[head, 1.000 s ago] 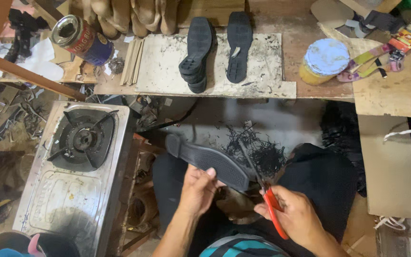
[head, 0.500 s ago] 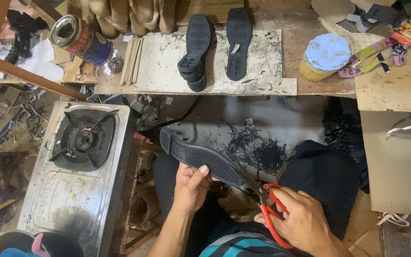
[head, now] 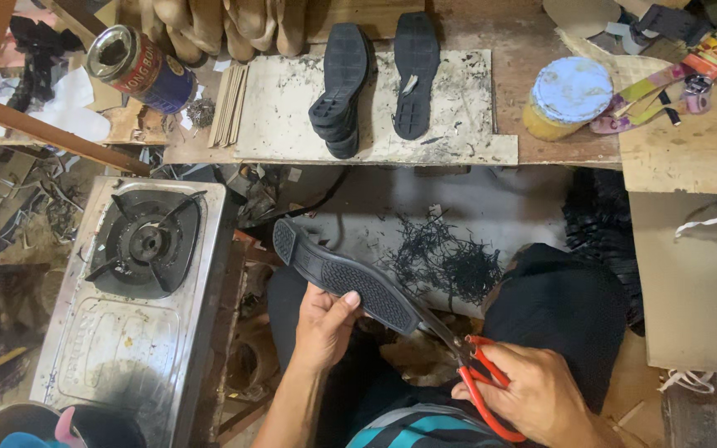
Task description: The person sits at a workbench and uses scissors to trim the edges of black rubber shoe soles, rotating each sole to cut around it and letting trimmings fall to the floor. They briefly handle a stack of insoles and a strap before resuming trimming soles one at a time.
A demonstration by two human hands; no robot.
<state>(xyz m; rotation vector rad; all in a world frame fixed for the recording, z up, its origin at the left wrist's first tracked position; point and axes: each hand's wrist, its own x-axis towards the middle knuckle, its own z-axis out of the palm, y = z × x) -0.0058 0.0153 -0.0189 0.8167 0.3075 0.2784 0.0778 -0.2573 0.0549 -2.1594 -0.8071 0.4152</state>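
Wooden bench (head: 558, 149) — board (head: 458, 108), soles (head: 375, 75), tin (head: 570, 99).

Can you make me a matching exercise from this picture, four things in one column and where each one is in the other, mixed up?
Things:
1. black shoe sole
2. red-handled scissors
3. gas burner
4. pile of black trimmings

Places:
A. on the floor, in front of the person's knees
B. in the right hand
C. on the steel stove at the left
D. in the left hand

Right pairs: 1-D, 2-B, 3-C, 4-A
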